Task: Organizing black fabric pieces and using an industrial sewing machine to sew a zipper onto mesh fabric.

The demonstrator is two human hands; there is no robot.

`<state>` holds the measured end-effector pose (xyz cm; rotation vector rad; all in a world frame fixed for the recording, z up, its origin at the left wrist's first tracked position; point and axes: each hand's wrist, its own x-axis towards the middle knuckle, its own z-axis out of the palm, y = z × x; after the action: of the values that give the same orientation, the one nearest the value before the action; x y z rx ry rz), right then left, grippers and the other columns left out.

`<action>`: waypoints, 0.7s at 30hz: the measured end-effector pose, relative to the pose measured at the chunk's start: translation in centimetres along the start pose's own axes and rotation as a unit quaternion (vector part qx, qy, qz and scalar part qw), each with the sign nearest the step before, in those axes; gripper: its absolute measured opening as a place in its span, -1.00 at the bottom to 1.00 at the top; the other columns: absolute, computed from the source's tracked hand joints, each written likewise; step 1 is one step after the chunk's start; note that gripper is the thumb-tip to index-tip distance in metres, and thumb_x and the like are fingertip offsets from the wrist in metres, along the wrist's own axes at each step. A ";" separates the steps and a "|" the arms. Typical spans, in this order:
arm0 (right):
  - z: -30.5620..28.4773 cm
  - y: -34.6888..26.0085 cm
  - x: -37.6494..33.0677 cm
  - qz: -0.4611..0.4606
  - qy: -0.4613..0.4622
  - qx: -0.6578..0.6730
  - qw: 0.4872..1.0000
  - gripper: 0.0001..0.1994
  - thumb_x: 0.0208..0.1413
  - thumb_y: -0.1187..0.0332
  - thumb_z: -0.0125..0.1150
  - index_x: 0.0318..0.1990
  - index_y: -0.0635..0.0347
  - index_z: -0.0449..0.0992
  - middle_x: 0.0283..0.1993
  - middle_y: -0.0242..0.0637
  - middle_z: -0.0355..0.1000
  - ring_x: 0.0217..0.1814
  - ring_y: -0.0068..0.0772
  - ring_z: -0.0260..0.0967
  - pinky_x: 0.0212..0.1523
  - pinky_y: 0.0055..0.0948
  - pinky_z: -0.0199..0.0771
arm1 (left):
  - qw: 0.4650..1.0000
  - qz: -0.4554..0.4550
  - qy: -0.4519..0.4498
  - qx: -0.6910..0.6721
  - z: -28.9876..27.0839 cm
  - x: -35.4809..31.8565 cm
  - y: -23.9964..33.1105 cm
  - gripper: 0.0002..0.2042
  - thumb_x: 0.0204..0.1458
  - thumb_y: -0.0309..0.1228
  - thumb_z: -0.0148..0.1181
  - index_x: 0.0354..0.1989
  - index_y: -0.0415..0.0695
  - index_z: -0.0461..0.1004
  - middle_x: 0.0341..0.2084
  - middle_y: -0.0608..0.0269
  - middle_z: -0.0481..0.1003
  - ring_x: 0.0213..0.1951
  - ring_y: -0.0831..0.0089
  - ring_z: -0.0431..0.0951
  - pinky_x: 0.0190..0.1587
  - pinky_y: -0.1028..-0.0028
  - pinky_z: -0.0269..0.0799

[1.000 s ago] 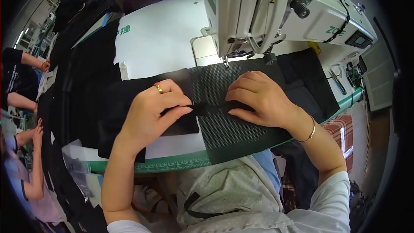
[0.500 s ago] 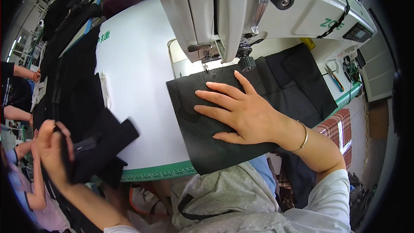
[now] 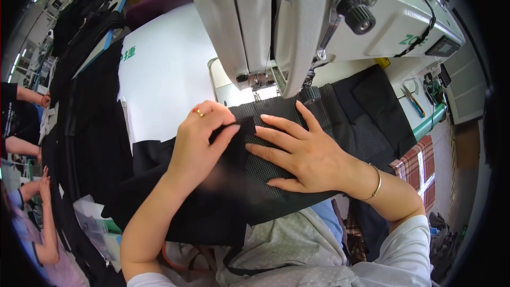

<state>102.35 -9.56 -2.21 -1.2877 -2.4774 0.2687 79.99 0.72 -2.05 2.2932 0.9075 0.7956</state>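
Under the sewing machine's (image 3: 239,26) head, a black mesh cloth (image 3: 265,183) covers part of the white tabletop (image 3: 164,74). My right hand (image 3: 308,154) presses flat on this cloth with its fingers spread, just in front of the needle area. Thumb and fingers of my left hand (image 3: 199,133) pinch the corner of a plain black fabric piece (image 3: 196,215). That corner lies over the mesh cloth beside my right fingertips, and the rest of the piece spreads left and over the front edge. Whether the two layers are joined anywhere is hidden.
Dark garments (image 3: 95,111) are heaped along the left side. Small snips (image 3: 413,101) rest at the table's right end, above a plaid-covered thing (image 3: 417,167). At the far left show co-workers' arms (image 3: 26,95).
My left hand has come from the far left to the needle area, bringing the black fabric piece over the mesh cloth. My right hand stays almost in place, spread flat.
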 end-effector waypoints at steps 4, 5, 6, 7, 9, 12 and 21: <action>0.0 0.1 -0.1 0.001 0.009 -0.006 1.000 -0.38 0.01 -0.02 0.36 0.24 -0.07 0.45 0.37 -0.30 0.27 0.49 -0.21 0.10 0.40 0.37 -0.10 | 0.987 0.114 -0.008 0.116 0.3 -1.3 0.0 -0.85 -0.08 -0.55 0.35 -0.37 -0.17 0.48 -0.15 0.26 0.52 -0.15 0.18 0.57 -0.04 0.30 0.51; 0.0 0.0 0.0 0.003 0.007 -0.008 1.000 -0.40 0.01 -0.02 0.36 0.22 -0.06 0.46 0.37 -0.31 0.26 0.49 -0.22 0.11 0.39 0.38 -0.09 | 0.982 0.127 -0.007 0.141 0.5 -1.5 -0.1 -0.84 -0.11 -0.55 0.36 -0.37 -0.16 0.48 -0.13 0.27 0.51 -0.17 0.21 0.57 -0.07 0.32 0.52; -0.1 0.0 0.0 0.003 0.008 -0.008 1.000 -0.40 0.01 -0.02 0.36 0.22 -0.06 0.46 0.37 -0.31 0.26 0.49 -0.22 0.11 0.39 0.38 -0.09 | 0.976 0.138 -0.007 0.167 0.6 -1.8 -0.1 -0.82 -0.13 -0.55 0.38 -0.37 -0.14 0.49 -0.11 0.29 0.50 -0.18 0.23 0.57 -0.09 0.33 0.53; -0.1 0.1 0.1 0.006 0.008 -0.008 1.000 -0.40 0.01 -0.02 0.36 0.21 -0.04 0.46 0.37 -0.30 0.27 0.48 -0.22 0.11 0.39 0.37 -0.07 | 0.971 0.151 0.000 0.188 0.6 -1.9 -0.2 -0.80 -0.17 -0.55 0.40 -0.37 -0.14 0.49 -0.09 0.29 0.50 -0.20 0.27 0.58 -0.13 0.35 0.54; -0.3 0.3 0.2 0.021 0.006 0.003 1.000 -0.41 0.03 -0.02 0.34 0.20 0.01 0.47 0.36 -0.28 0.27 0.48 -0.23 0.12 0.38 0.33 -0.02 | 0.970 0.152 0.006 0.192 0.6 -1.9 -0.1 -0.79 -0.18 -0.54 0.40 -0.37 -0.14 0.49 -0.10 0.29 0.50 -0.20 0.27 0.58 -0.13 0.35 0.55; -0.9 0.9 1.0 0.034 -0.001 0.010 0.999 -0.40 0.07 -0.02 0.31 0.21 0.09 0.45 0.36 -0.26 0.26 0.48 -0.25 0.13 0.39 0.26 0.02 | 0.969 0.148 0.009 0.196 0.6 -2.1 0.1 -0.82 -0.14 -0.56 0.37 -0.36 -0.17 0.50 -0.09 0.24 0.53 -0.19 0.24 0.58 -0.10 0.32 0.53; 0.1 1.3 0.9 0.029 -0.009 -0.040 0.999 -0.36 0.10 -0.02 0.26 0.30 0.03 0.36 0.45 -0.31 0.18 0.50 -0.27 0.08 0.42 0.26 -0.06 | 0.971 0.127 0.015 0.203 -0.1 -3.2 0.3 -0.85 -0.08 -0.59 0.33 -0.32 -0.20 0.51 -0.08 0.19 0.58 -0.10 0.18 0.61 -0.04 0.30 0.51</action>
<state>102.83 -8.05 -2.54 -1.3968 -2.4930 0.1974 78.17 -1.83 -2.81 2.8072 0.8619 0.8090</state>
